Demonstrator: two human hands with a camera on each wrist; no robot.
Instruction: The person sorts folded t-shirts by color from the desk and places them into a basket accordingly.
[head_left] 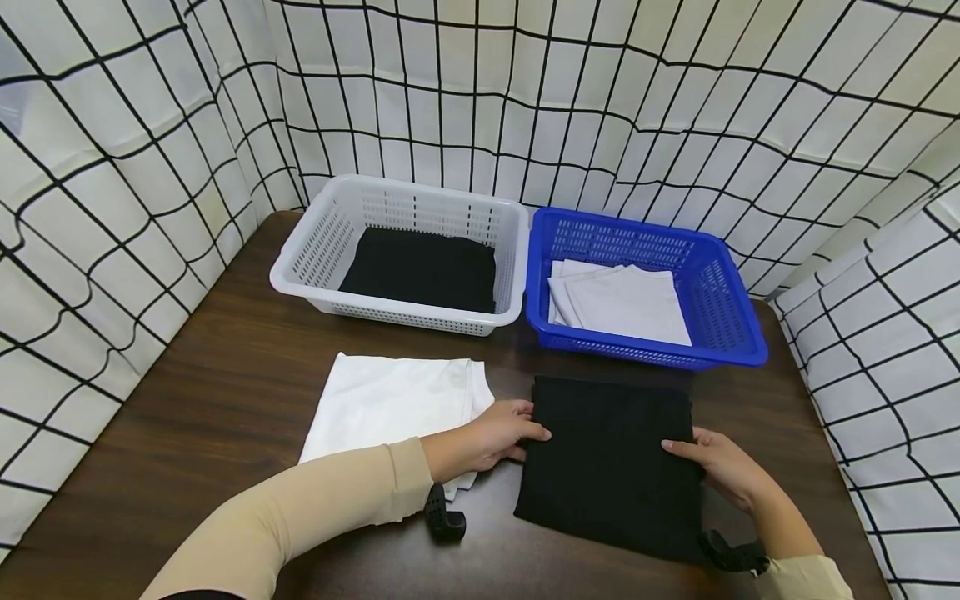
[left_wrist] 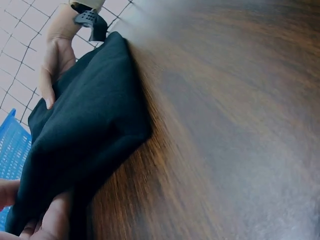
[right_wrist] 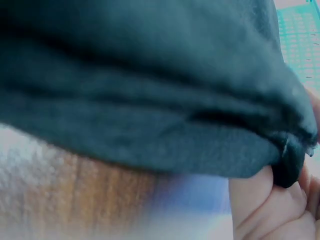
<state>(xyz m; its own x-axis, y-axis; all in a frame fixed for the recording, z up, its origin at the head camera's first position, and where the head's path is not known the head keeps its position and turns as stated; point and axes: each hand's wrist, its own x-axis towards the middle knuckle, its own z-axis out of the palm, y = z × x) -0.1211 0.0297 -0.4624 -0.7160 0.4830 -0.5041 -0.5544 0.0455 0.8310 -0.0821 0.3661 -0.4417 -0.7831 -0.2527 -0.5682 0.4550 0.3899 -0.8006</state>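
A folded black cloth [head_left: 611,467] is held between both hands at the right of the table. My left hand [head_left: 498,435] grips its left edge, thumb on top and fingers beneath. On the opposite edge, my right hand [head_left: 723,467] pinches the fabric with the thumb above. The left wrist view shows the black cloth [left_wrist: 90,110] sagging between the hands, its near edge raised off the wood. Close up in the right wrist view, layered edges of the black cloth [right_wrist: 140,130] hang by the fingers [right_wrist: 255,200]. A folded white cloth [head_left: 397,396] lies partly under my left forearm.
At the back stands a white basket [head_left: 390,304] containing folded black cloth [head_left: 423,268]. Beside it on the right, a blue basket [head_left: 645,352] contains folded white cloth [head_left: 622,300]. Grid-patterned curtains [head_left: 465,92] surround the brown wooden table [head_left: 172,417].
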